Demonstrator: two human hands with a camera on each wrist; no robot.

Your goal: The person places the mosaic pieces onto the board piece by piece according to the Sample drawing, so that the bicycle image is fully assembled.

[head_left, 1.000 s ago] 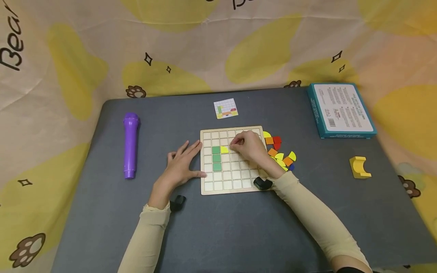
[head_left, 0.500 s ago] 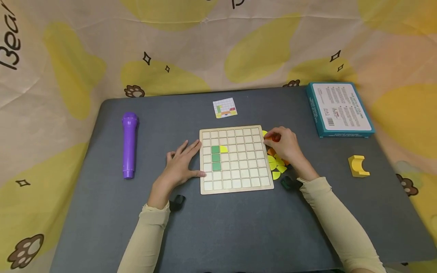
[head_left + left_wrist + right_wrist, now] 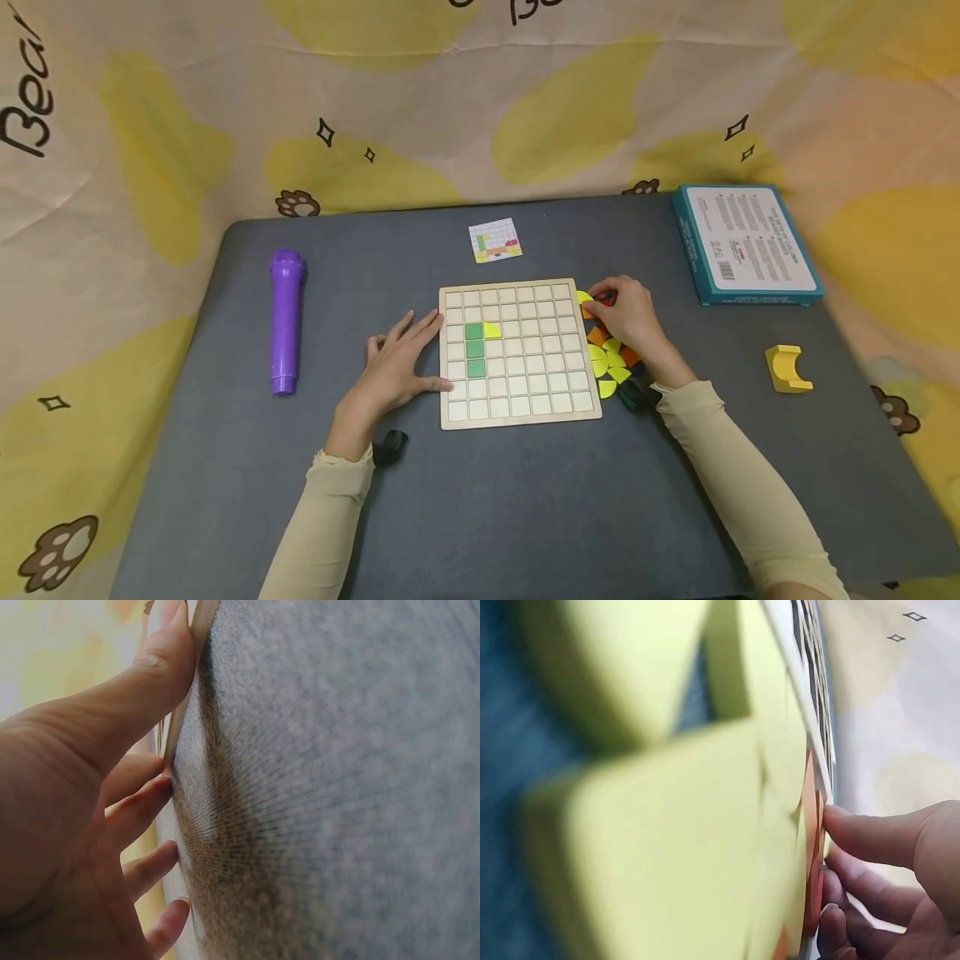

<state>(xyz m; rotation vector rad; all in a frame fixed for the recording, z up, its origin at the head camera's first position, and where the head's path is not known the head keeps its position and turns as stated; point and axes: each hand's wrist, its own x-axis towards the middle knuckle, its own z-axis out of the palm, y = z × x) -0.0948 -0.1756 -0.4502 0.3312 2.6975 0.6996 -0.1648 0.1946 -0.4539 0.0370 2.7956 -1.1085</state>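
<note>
A wooden grid board (image 3: 536, 421) lies on the table, with three green square tiles (image 3: 475, 349) in one column and a yellow tile (image 3: 492, 330) beside the top one. My left hand (image 3: 393, 367) is spread at its left side, thumb and fingertips against the edge; the left wrist view shows the same hand (image 3: 112, 750) at the rim. My right hand (image 3: 626, 315) is over the loose tiles at the board's right side, thumb and fingertips at a yellow rounded tile (image 3: 583, 297) and an orange tile (image 3: 810, 802). I cannot tell whether it pinches one.
Several yellow tiles (image 3: 600, 360) lie by the board's right edge. A small pattern card (image 3: 495, 240) is behind the board. At the left stands out a purple microphone-shaped object (image 3: 286, 321). A teal box (image 3: 750, 242) and a yellow arch block (image 3: 787, 368) are at the right.
My right hand has moved right, from over the board to the loose tiles, and has stayed there for the last half second. The left hand keeps its place at the board's edge.
</note>
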